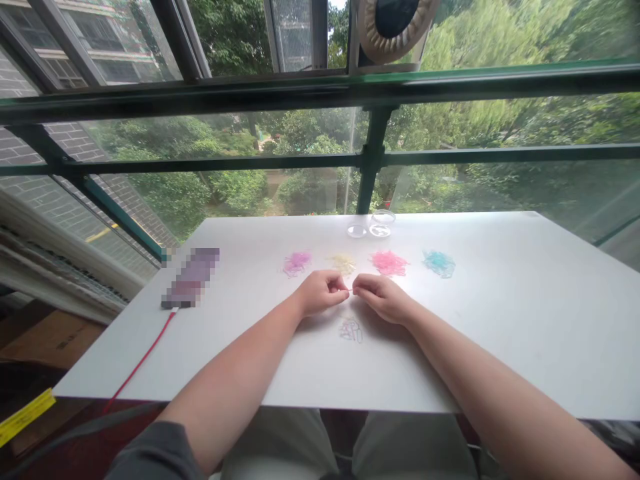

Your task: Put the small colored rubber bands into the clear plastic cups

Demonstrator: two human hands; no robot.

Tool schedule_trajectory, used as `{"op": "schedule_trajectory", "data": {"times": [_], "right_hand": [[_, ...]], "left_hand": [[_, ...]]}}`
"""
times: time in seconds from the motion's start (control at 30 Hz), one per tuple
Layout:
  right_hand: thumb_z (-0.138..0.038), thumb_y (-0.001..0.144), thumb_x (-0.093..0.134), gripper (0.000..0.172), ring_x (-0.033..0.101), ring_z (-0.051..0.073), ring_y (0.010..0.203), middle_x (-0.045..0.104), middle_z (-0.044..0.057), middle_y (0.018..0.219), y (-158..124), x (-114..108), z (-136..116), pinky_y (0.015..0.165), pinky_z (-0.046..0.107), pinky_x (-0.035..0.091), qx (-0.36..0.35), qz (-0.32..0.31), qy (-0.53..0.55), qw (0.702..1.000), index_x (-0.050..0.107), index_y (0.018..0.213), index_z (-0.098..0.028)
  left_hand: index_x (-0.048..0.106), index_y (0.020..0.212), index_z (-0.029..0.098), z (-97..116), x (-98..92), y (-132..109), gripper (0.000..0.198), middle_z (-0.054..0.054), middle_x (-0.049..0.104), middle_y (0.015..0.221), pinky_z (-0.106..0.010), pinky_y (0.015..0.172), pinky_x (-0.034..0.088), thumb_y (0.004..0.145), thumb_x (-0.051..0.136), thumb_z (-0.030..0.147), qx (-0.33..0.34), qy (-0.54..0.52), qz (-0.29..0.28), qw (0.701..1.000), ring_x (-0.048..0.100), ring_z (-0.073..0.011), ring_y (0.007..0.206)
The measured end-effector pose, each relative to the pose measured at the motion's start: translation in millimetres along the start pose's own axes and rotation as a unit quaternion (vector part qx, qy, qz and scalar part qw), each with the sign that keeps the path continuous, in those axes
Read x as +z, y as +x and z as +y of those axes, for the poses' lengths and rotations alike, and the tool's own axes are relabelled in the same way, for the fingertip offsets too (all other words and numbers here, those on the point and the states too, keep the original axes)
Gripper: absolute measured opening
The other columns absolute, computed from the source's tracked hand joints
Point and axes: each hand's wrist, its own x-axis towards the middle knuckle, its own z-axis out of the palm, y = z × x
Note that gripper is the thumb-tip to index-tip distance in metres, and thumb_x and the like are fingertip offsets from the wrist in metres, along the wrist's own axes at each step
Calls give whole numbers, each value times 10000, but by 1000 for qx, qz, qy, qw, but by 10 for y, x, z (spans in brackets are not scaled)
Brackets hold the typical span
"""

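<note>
My left hand (324, 292) is closed in a pinch above the middle of the white table (240, 347). Close beside it, my right hand (383, 297) pinches too. A thin pale-pink rubber band (351, 291) stretches across the narrow gap between the fingertips, most of it hidden by them. Just below the hands lies a small group of pale loops (351, 329). Beyond them sit loose piles of thin rubber bands: purple (297, 263), yellow (343, 264), pink (389, 263) and blue (439, 263).
Several clear round dishes or lids (357, 231) stand at the table's far edge. To the left, a pixelated dark device (193, 277) has a red cable (143, 360) running over the front edge. A green railing (225, 165) and windows stand behind the table.
</note>
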Motion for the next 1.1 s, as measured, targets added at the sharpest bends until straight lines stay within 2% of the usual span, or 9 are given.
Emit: {"op": "schedule_trajectory", "data": {"times": [0.27, 0.57, 0.7, 0.83, 1.1], "right_hand": [[-183, 768, 437, 145, 446, 108, 595, 510, -22, 612, 15, -19, -46, 578, 228, 341, -2, 7, 11, 1000, 540, 667, -167], [-192, 769, 451, 138, 454, 113, 607, 479, -31, 592, 22, -59, 19, 591, 233, 345, 29, 55, 33, 998, 510, 645, -174], [-200, 786, 471, 157, 486, 116, 612, 567, -6, 641, 11, -38, -35, 595, 238, 367, 9, 50, 34, 998, 597, 698, -170], [-233, 782, 531, 148, 470, 108, 569, 571, 13, 647, 5, -34, -71, 544, 233, 361, -33, 91, 22, 995, 657, 729, -177], [-201, 742, 579, 74, 463, 100, 555, 532, 9, 652, 19, -45, -52, 535, 239, 384, -70, 123, 29, 990, 649, 728, -180]], "left_hand": [[488, 574, 144, 71, 8, 0, 125, 58, 391, 520, -193, 478, 279, 645, 570, 207, 26, -7, -23, 999, 344, -58, 502], [415, 533, 155, 147, -22, -72, 162, 44, 420, 532, -209, 496, 281, 613, 556, 156, 67, -14, -45, 997, 347, -68, 525], [463, 564, 149, 107, -8, -57, 187, 43, 417, 533, -204, 494, 295, 659, 594, 243, 28, -32, 0, 999, 356, -67, 519], [523, 637, 141, 80, 18, -36, 218, 37, 452, 549, -197, 489, 309, 704, 608, 330, -3, -56, 38, 998, 382, -66, 513], [605, 704, 138, 112, 51, -54, 133, 17, 515, 619, -199, 531, 346, 711, 614, 270, 42, -4, 39, 998, 419, -68, 552]]}}
